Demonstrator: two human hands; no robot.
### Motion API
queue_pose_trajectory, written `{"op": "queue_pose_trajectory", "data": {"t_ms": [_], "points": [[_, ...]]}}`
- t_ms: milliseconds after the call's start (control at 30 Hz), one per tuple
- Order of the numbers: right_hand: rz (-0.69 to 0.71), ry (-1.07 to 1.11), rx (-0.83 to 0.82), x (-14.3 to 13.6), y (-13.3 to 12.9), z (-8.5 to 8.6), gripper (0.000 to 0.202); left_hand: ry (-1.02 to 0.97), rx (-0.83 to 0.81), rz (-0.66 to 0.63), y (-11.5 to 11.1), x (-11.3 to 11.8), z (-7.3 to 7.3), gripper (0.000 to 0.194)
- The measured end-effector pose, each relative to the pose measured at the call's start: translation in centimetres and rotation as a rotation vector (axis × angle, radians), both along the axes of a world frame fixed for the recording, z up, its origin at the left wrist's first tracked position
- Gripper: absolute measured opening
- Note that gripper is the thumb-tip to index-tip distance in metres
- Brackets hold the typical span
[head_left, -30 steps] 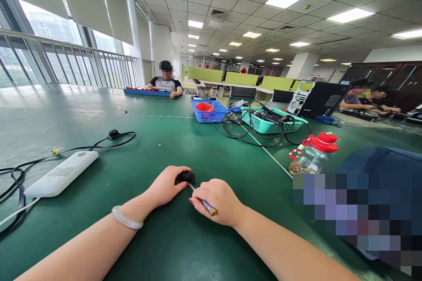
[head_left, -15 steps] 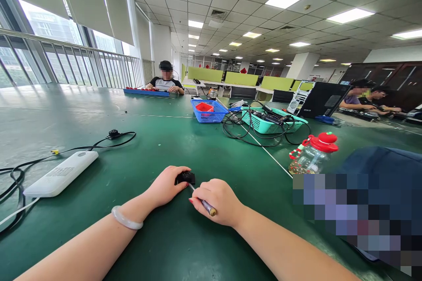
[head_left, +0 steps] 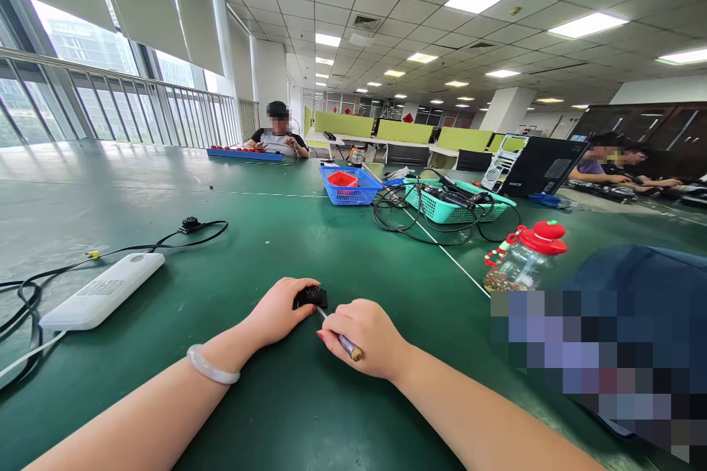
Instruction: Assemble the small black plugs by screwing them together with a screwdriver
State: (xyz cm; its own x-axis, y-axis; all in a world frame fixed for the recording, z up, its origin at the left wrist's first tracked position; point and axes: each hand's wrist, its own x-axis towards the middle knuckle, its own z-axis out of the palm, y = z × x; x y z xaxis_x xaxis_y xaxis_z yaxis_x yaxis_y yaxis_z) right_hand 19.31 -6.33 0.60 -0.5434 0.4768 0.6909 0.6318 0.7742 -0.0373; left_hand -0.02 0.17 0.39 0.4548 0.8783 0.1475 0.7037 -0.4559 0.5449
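Observation:
Near the middle of the green table (head_left: 287, 397), my left hand (head_left: 284, 313) grips a small black block-shaped part (head_left: 316, 297) between thumb and fingers. The kind of part cannot be made out. My right hand (head_left: 361, 338) is closed round a screwdriver (head_left: 350, 348), whose handle end points towards me. Its thin metal shaft reaches to the near side of the black part, beside my left thumb. Whether the tip sits in a screw is too small to see.
A white power bank-like box (head_left: 104, 291) with cables lies left. Ahead are a blue basket (head_left: 350, 196), a teal basket (head_left: 442, 213) with tangled black cables, and a red-lidded bottle (head_left: 516, 268). Dark blue cloth (head_left: 652, 272) lies right. A person (head_left: 279, 140) sits across the table.
My hands, the screwdriver and the black part look almost unmoved. Across the table, the person's hand has risen in front of the chest.

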Motion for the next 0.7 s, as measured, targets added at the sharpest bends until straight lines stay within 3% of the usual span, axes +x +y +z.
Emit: {"op": "queue_pose_trajectory", "data": {"t_ms": [700], "points": [[-0.012,-0.016,0.018,0.02,-0.02,0.01,0.026,-0.011,0.001,-0.023,-0.05,-0.01,0.19,0.039]]}}
